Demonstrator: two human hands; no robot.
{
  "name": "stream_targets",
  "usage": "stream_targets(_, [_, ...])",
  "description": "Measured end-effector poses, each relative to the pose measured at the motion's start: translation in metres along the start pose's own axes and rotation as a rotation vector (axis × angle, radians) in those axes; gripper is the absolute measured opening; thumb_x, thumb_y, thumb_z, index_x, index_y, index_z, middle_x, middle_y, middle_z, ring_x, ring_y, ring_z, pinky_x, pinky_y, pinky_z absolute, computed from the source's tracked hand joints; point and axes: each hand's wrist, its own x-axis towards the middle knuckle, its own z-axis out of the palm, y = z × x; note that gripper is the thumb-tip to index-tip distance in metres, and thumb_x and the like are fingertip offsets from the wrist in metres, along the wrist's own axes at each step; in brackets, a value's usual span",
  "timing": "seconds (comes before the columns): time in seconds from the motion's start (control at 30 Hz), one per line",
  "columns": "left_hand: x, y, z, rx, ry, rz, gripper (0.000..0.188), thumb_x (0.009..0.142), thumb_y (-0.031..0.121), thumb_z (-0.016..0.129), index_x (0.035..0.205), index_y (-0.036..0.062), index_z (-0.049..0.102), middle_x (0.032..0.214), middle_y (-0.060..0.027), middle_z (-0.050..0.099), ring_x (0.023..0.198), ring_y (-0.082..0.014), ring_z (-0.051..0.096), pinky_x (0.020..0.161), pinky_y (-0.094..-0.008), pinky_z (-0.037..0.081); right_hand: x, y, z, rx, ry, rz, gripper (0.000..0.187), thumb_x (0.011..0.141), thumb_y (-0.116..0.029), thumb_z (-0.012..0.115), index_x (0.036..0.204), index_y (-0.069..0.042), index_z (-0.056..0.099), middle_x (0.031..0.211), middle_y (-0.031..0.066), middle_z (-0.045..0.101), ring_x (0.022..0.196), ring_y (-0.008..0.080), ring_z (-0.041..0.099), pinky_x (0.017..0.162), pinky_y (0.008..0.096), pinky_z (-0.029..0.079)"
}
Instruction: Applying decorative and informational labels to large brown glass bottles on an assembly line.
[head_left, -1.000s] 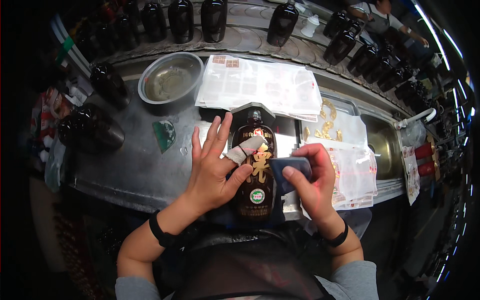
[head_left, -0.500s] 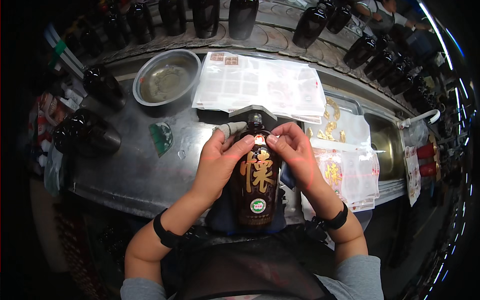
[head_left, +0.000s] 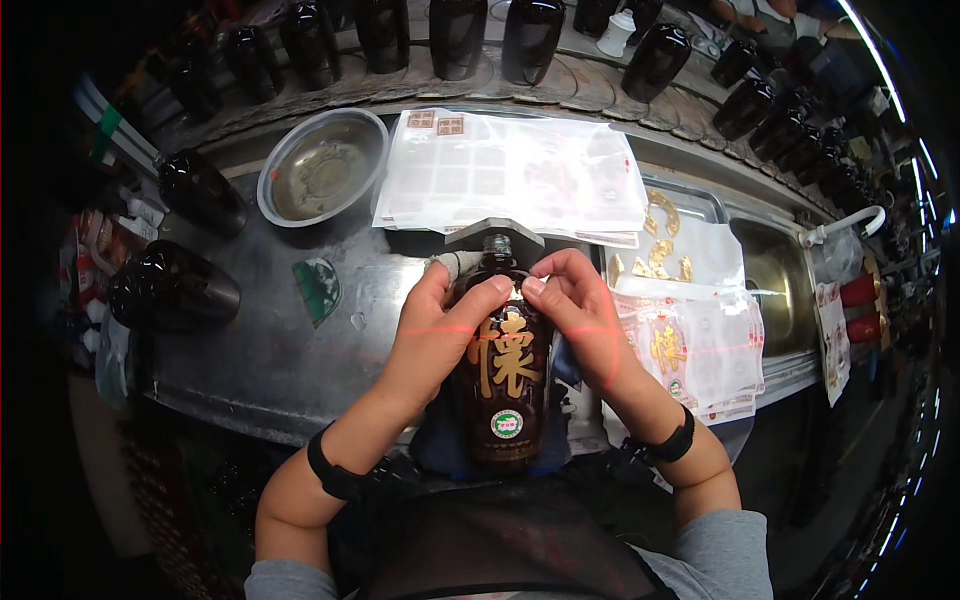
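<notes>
A dark brown glass bottle point(head_left: 503, 400) lies tilted in front of me with its neck pointing away. It bears a large gold character and a round green-and-white emblem. My left hand point(head_left: 430, 325) wraps its left shoulder, thumb pressed on the upper front; one finger wears a pale cloth cover point(head_left: 458, 263). From the right, my right hand point(head_left: 583, 310) sets its thumb on the same spot, fingers curled by the shoulder. Between and under the thumb tips, a small red-and-white decal is mostly hidden. An angled grey metal rest point(head_left: 495, 232) stands behind the neck.
Beyond are white decal sheets point(head_left: 500, 170), a metal basin of water point(head_left: 323, 165) and a conveyor point(head_left: 420, 95) carrying dark bottles. A green scraper point(head_left: 317, 290) and two bottles point(head_left: 175, 285) are at left. Gold decals point(head_left: 660, 262), printed sheets point(head_left: 690, 345) and a sink point(head_left: 783, 290) are at right.
Both thumbs have come closer together, covering more of the small decal. The held bottle sits slightly further left and lower. Bottles on the conveyor have shifted right, and a white piece shows among them.
</notes>
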Motion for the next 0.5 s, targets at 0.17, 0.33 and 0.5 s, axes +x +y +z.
stream_targets(0.17, [0.000, 0.001, -0.003, -0.008, -0.037, -0.078, 0.038, 0.096, 0.022, 0.066, 0.125, 0.0000, 0.056, 0.111, -0.0068, 0.066, 0.100, -0.0107, 0.062, 0.088, -0.0268, 0.050, 0.000, -0.006, -0.004, 0.093, 0.020, 0.047, 0.023, 0.091, -0.022, 0.070, 0.100, -0.003, 0.060, 0.071, -0.0015, 0.057, 0.065, 0.0043, 0.048, 0.064, 0.0204, 0.037])
stream_targets(0.33, [-0.015, 0.001, -0.011, -0.167, -0.012, -0.162, 0.045, 0.101, 0.022, 0.058, 0.139, -0.0003, 0.047, 0.122, -0.0088, 0.062, 0.109, -0.0119, 0.060, 0.093, -0.0280, 0.049, 0.005, -0.005, -0.037, 0.511, 0.284, 0.256, 0.018, 0.092, -0.023, 0.064, 0.095, -0.006, 0.066, 0.079, 0.0021, 0.064, 0.071, 0.0083, 0.060, 0.063, 0.0251, 0.049])
stream_targets(0.5, [-0.017, -0.006, -0.008, -0.031, -0.034, 0.041, 0.047, 0.099, 0.019, 0.061, 0.139, -0.0010, 0.046, 0.125, -0.0091, 0.061, 0.112, -0.0141, 0.059, 0.097, -0.0285, 0.047, -0.028, -0.039, 0.004, -0.089, 0.082, -0.267, 0.022, 0.085, -0.007, 0.071, 0.104, -0.003, 0.060, 0.093, 0.0037, 0.065, 0.085, 0.0098, 0.062, 0.076, 0.0278, 0.052])
